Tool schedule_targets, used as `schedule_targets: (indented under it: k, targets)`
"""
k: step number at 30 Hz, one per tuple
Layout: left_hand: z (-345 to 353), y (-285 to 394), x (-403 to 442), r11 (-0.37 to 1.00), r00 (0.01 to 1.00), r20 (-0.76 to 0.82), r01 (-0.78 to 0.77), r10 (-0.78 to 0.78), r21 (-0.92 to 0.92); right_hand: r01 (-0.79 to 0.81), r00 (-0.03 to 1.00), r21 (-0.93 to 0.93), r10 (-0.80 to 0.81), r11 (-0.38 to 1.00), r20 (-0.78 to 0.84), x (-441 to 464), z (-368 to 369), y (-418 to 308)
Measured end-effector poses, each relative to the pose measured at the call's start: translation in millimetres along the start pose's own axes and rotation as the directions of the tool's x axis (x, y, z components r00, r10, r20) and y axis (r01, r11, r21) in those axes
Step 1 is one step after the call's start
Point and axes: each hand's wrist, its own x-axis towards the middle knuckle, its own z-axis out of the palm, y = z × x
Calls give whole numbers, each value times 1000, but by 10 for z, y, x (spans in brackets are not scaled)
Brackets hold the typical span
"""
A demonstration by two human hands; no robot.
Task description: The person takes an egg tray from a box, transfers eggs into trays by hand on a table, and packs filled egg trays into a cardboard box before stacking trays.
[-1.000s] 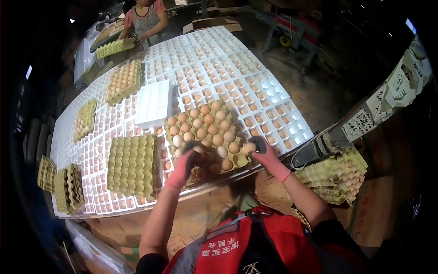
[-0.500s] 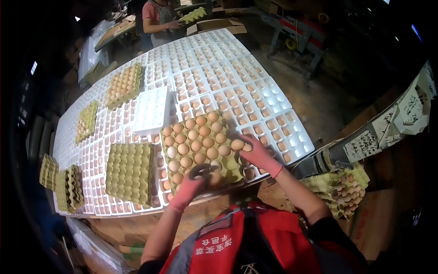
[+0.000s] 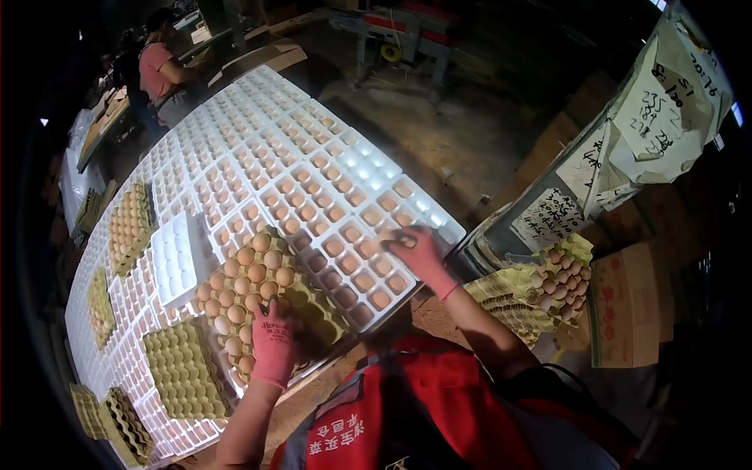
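My right hand (image 3: 417,257), in a pink glove with dark fingertips, is closed around an egg (image 3: 407,241) above a white foam tray (image 3: 401,291) that holds eggs in its pockets. My left hand (image 3: 272,343), gloved alike, is over the yellow-green pulp egg tray (image 3: 325,313), its fingers curled down among the brown eggs (image 3: 257,272). What lies under its fingers is hidden. Eggs fill the left part of this pulp tray, while bare cups show on its right side. It rests on top of the foam trays.
An upside-down-looking white foam tray (image 3: 174,262) and stacked pulp trays (image 3: 184,368) lie to the left. Another full egg tray (image 3: 131,227) sits farther back. At right are a post with handwritten papers (image 3: 658,110), eggs on pulp trays (image 3: 560,286) and a carton (image 3: 624,305). A person (image 3: 163,74) stands beyond.
My view has turned right, so the table appears shifted left. My right hand has moved with an egg from the pulp tray to over the foam tray. My left hand has shifted over the remaining eggs.
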Motion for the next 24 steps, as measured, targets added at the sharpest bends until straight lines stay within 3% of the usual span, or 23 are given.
schedule_targets:
  k: [2, 3, 4, 5, 6, 8, 9, 10, 11, 12, 13, 14, 16, 18, 19, 20, 22, 23, 24]
  targets:
    - [-55, -9, 41, 999, 999, -50, -12, 10, -48, -85, 987, -505, 5, 859, -158, 57, -327, 37]
    - [-84, -28, 49, 995, 998, -54, -16, 11, -97, -90, 991, -600, 14, 795, -130, 144, -350, 300]
    - [-127, -47, 52, 989, 998, -58, -20, 11, -145, -101, 991, -626, 19, 774, -136, 222, -343, 414]
    - [-234, -69, 17, 944, 993, -95, 39, -74, -327, -111, 989, -650, 23, 752, -143, 294, -349, 469]
    - [-393, -61, -14, 927, 985, -87, 110, -151, -359, -129, 983, -614, 21, 779, -180, 358, -339, 529]
    - [-540, -152, -11, 828, 974, -130, 85, -187, -554, -165, 982, -606, 70, 778, -176, 462, -342, 675]
    - [-708, -147, 26, 662, 976, 18, 162, -219, -732, -180, 983, -633, 122, 753, -135, 519, -295, 831]
    - [-717, -165, 47, 384, 968, 120, 200, -221, -901, -188, 981, -659, 167, 729, -95, 557, -253, 915]
    - [-793, -114, 121, 227, 971, 132, 176, -199, -958, -221, 975, -573, 181, 789, -126, 467, -310, 720]
    - [-863, -43, 207, 55, 974, 136, 148, -179, -987, -233, 971, -631, 139, 740, -195, 470, -321, 613]
    - [-786, -42, 298, 102, 986, 122, 133, -111, -986, -251, 963, -685, 101, 684, -252, 428, -295, 552]
    - [-848, 70, 419, -46, 951, 305, 303, -52, -952, -279, 951, -731, 74, 622, -300, 328, -245, 556]
    - [-738, 307, 691, -134, 957, 284, 290, 66, -948, -287, 946, -746, 54, 601, -320, 298, -137, 750]
    - [-375, 634, 986, -70, 995, 4, 11, 104, -997, -289, 947, -746, 64, 600, -316, 292, -95, 857]
    - [-532, 827, 1078, 110, 994, -39, -50, 100, -993, -335, 922, -556, 144, 761, -359, 227, -172, 620]
    - [-710, 1039, 1219, 282, 991, -82, -109, 104, -953, -279, 891, -383, 89, 880, -446, 151, -194, 449]
    - [-473, 1481, 1659, 673, 931, -335, -342, 146, -656, -64, 783, -31, 31, 997, -622, -25, -209, 184]
    - [-303, 1733, 1974, 783, 902, -384, -379, 195, -493, 15, 814, 83, 36, 996, -579, -97, -285, 40]
    - [-112, 1937, 2235, 863, 872, -420, -398, 251, -310, 20, 835, 59, 16, 998, -550, -156, -314, -15]
